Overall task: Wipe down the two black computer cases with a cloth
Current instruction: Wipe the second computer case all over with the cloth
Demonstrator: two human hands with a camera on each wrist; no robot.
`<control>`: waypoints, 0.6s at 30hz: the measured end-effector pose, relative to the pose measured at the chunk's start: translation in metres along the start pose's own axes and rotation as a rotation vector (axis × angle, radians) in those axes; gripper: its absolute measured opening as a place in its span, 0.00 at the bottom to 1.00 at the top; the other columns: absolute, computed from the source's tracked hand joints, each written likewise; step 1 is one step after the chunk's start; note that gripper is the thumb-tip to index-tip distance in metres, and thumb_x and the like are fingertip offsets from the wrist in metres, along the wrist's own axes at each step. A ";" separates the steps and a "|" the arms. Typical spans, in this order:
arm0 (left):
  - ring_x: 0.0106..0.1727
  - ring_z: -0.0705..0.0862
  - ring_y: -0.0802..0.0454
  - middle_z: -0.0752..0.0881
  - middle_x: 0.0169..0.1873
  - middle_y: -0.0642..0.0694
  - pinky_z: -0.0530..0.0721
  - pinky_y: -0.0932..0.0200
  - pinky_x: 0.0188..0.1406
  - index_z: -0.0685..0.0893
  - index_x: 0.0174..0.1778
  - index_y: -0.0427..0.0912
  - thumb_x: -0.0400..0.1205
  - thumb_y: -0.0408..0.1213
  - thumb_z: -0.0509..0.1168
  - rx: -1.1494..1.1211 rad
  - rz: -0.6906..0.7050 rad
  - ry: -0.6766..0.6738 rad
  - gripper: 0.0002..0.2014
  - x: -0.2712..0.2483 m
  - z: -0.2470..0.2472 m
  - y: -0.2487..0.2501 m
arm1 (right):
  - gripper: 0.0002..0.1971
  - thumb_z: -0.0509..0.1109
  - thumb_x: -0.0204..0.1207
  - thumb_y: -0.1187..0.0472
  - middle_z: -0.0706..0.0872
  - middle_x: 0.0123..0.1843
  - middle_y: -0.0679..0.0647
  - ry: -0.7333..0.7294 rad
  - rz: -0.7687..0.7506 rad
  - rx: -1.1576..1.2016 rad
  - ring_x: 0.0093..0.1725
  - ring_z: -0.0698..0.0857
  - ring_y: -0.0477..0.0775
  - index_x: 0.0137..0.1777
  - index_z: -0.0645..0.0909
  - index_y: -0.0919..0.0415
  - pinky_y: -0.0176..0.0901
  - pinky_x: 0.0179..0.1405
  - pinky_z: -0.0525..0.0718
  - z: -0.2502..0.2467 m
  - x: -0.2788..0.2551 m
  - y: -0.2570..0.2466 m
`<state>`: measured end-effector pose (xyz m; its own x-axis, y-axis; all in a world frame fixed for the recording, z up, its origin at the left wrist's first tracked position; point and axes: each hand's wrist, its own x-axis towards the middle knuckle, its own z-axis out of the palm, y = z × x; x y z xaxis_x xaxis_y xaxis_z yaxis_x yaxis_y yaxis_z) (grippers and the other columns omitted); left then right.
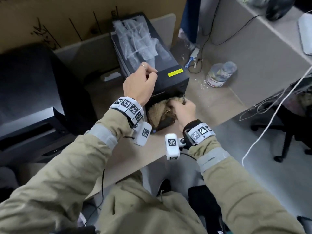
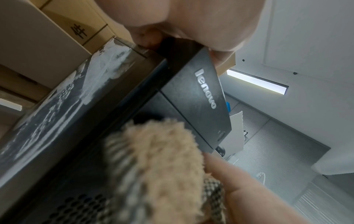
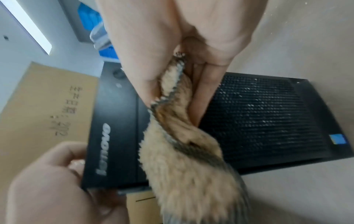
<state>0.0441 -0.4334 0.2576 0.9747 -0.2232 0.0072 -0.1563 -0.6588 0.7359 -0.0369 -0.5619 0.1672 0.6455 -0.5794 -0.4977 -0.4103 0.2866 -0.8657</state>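
holding item one, the lenovo computer case (image 1: 158, 65), steady on the desk (image 1: 211, 98): my left hand (image 1: 140, 85) is curled over its top front corner, fingers hooked on the edge just beside the yellow sticker (image 1: 175, 72). my right hand (image 1: 182, 109) has fingers and thumb closed on item two, the cloth (image 1: 158, 112), bunched and pressed to the case's front face, below the lenovo badge (image 2: 205, 88) and against the perforated grille (image 3: 264, 115).

item one, handling: judged rigid, boxy and fairly heavy; it should stay put under wiping pressure if the top corner is braced as now. smooth plastic front may be slippery to a bare palm, so the hooked edge is the better hold. the grille shows pale specks lodged in its holes; i expect these want firm, short strokes. a sheet of bubble wrap (image 1: 140, 41) lies loose on the case's top, behind my left hand; light and likely to slide off if the case is tipped.

item two, handling: soft, fluffy, tan pile with a dark checked edge; limp, hangs down from my grip in the right wrist view. best held wadded, pile side to the case.

item three, second black case (image 1: 33, 92): lies to the left of the lenovo case, untouched by either hand.

also near the lenovo case: plastic bottle (image 1: 222, 73) lying to its right on the desk; cardboard box (image 1: 50, 17) behind it.
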 end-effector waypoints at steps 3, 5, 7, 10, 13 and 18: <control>0.49 0.84 0.49 0.82 0.36 0.63 0.77 0.52 0.54 0.83 0.53 0.53 0.81 0.44 0.57 -0.017 0.003 -0.001 0.11 -0.001 0.000 0.001 | 0.09 0.80 0.58 0.61 0.92 0.37 0.56 -0.071 -0.006 -0.062 0.43 0.92 0.63 0.38 0.87 0.58 0.57 0.48 0.92 -0.010 -0.001 -0.002; 0.48 0.83 0.50 0.83 0.37 0.63 0.76 0.52 0.54 0.82 0.54 0.53 0.81 0.44 0.57 -0.008 0.008 -0.003 0.11 -0.001 -0.002 0.001 | 0.06 0.82 0.63 0.64 0.91 0.35 0.55 -0.081 0.019 -0.151 0.41 0.91 0.61 0.36 0.86 0.59 0.52 0.45 0.91 -0.009 -0.005 0.009; 0.47 0.81 0.52 0.82 0.38 0.64 0.75 0.53 0.53 0.82 0.54 0.53 0.81 0.43 0.57 0.002 0.010 0.003 0.10 -0.001 -0.001 0.000 | 0.06 0.82 0.64 0.65 0.92 0.38 0.58 -0.100 0.072 -0.194 0.44 0.92 0.62 0.37 0.87 0.60 0.58 0.51 0.91 -0.003 -0.008 0.024; 0.46 0.82 0.54 0.82 0.36 0.65 0.76 0.54 0.52 0.82 0.52 0.54 0.80 0.44 0.57 0.004 0.002 0.010 0.10 0.001 0.002 -0.003 | 0.07 0.80 0.59 0.60 0.93 0.42 0.61 -0.053 0.088 -0.163 0.46 0.92 0.65 0.36 0.87 0.59 0.64 0.52 0.91 0.016 -0.003 0.042; 0.45 0.83 0.56 0.84 0.35 0.64 0.76 0.55 0.50 0.83 0.50 0.55 0.80 0.45 0.58 -0.012 -0.012 0.001 0.09 0.005 0.000 -0.004 | 0.08 0.82 0.65 0.65 0.90 0.39 0.58 0.019 0.118 -0.204 0.43 0.91 0.61 0.36 0.85 0.59 0.56 0.48 0.92 0.026 0.010 0.060; 0.46 0.84 0.57 0.86 0.39 0.64 0.77 0.56 0.51 0.82 0.51 0.56 0.78 0.47 0.59 -0.004 -0.005 -0.048 0.09 0.008 -0.002 -0.006 | 0.11 0.81 0.68 0.63 0.92 0.42 0.60 0.073 0.263 -0.270 0.44 0.92 0.61 0.47 0.89 0.68 0.55 0.50 0.92 0.026 0.027 0.087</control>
<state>0.0536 -0.4294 0.2548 0.9668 -0.2539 -0.0288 -0.1506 -0.6572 0.7385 -0.0385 -0.5329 0.0774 0.4517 -0.5685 -0.6876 -0.7171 0.2272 -0.6589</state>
